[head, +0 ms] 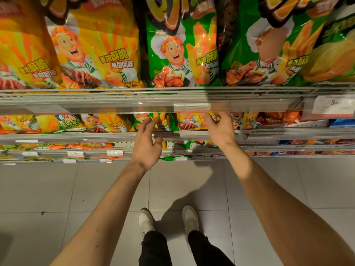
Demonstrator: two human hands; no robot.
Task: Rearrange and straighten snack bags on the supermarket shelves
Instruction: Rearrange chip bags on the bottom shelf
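Both of my arms reach toward the second shelf from the top. My left hand (147, 144) hovers in front of a green snack bag (165, 123) with fingers spread and loosely bent, holding nothing. My right hand (219, 129) has its fingertips at a yellow snack bag (189, 121) just under the upper shelf's front rail (115, 104); whether they pinch the bag is hidden. Large yellow bags (96, 50) and green bags (180, 52) with a cartoon chef stand in a row on the top shelf.
White price tags (192, 107) sit on the upper rail, with a larger tag (333, 104) at the right. Lower shelves (76, 153) carry more small bags and labels. Grey floor tiles (57, 189) lie below, where my two shoes (146, 219) stand.
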